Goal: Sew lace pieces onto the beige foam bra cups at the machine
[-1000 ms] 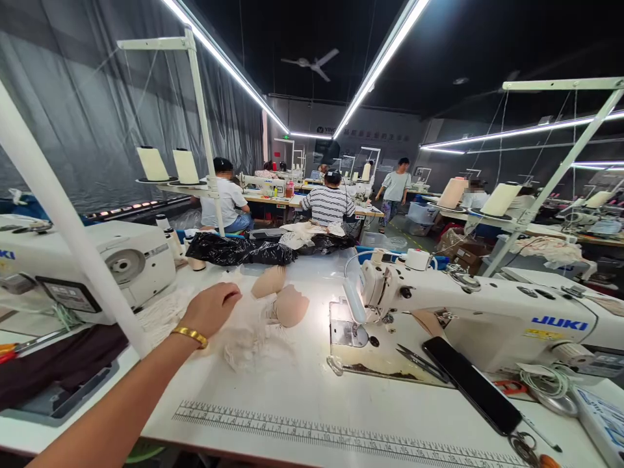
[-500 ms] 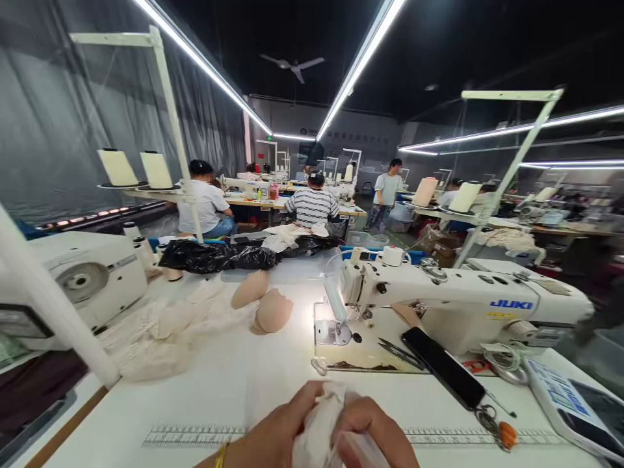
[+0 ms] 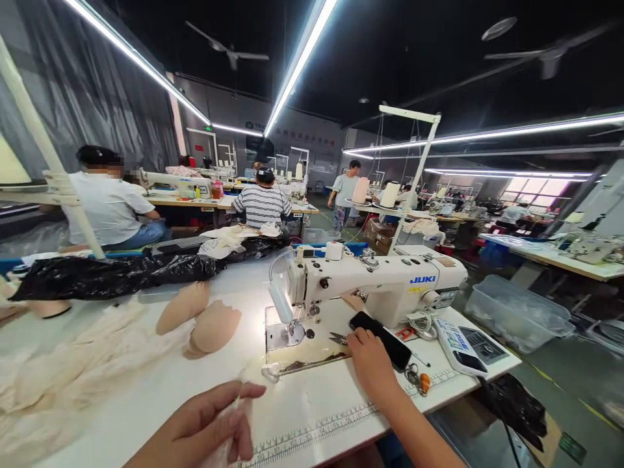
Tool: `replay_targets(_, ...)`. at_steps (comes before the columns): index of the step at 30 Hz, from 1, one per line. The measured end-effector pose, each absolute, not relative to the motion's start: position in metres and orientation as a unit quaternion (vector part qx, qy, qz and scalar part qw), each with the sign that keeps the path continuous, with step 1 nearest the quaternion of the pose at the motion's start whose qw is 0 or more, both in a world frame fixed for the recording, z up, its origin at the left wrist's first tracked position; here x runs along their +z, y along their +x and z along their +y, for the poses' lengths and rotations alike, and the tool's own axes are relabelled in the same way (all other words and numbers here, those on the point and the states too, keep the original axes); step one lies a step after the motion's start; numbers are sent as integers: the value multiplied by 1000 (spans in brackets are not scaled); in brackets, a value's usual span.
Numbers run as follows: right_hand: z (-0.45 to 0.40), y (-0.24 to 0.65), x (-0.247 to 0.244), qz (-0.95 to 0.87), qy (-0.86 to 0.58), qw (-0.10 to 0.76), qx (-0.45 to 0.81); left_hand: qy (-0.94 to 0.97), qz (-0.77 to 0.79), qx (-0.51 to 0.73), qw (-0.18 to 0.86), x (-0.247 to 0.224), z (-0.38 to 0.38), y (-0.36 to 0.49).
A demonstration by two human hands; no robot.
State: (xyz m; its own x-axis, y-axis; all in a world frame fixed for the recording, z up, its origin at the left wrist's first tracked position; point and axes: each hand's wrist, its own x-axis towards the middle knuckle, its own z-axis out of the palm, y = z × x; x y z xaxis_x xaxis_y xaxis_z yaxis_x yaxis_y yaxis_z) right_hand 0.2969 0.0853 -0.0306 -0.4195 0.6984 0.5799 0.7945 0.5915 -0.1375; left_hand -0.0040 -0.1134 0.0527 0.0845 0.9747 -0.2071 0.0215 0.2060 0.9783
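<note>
At the front of the white sewing table, my left hand [image 3: 207, 422] has its thumb and fingers closed on a thin piece of whitish fabric [image 3: 228, 448], mostly hidden by the fingers. My right hand [image 3: 369, 359] is stretched out to the sewing machine's bed, its fingers closed over the handles of a pair of small scissors [image 3: 338, 338]. Their dark blades point left. Against the right fingertips lies a black phone [image 3: 390, 344]. Behind both hands stands the white sewing machine [image 3: 361, 276], with its lamp lit over the needle plate.
Two beige bra cups [image 3: 214, 327] and cream lace fabric [image 3: 92, 364] lie on the left. A black plastic bag [image 3: 121, 276] spans the table's back. Keys with an orange charm [image 3: 424, 382], a control box [image 3: 465, 348] and a printed ruler [image 3: 316, 426] are at the right. Co-workers sit beyond.
My right hand has left the fabric and reached right to the scissors by the phone. My left hand keeps the fabric, moved left in view. The view has turned right.
</note>
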Motion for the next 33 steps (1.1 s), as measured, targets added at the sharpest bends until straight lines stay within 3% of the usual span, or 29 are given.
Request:
replay_targets(6, 66, 285, -25, -844, -426, 326, 6, 476, 489, 406, 607, 59, -95, 21)
replay_targets(11, 17, 265, -5, -835, -350, 350, 242, 471, 462, 416, 626, 50, -87, 24)
replay_targets(18, -13, 232, 21, -905, -245, 346, 25, 473, 429, 421, 644, 51, -84, 27)
replay_targets(23, -11, 218, 20, -909, -218, 354, 9, 532, 455, 355, 620, 58, -87, 24)
replay_targets(26, 5, 237, 11, -900, -265, 345, 14, 586, 577, 277, 497, 79, -98, -10)
replay_targets(30, 40, 279, -7, -881, -357, 309, -43, 562, 770, 298, -36, 107, -112, -67)
replay_targets(31, 48, 287, -12, -873, -373, 307, -64, 551, 774, 294, -104, 107, -113, -74)
replay_targets(33, 57, 295, -18, -858, -395, 314, -100, 567, 762, 297, -96, 97, -110, -69)
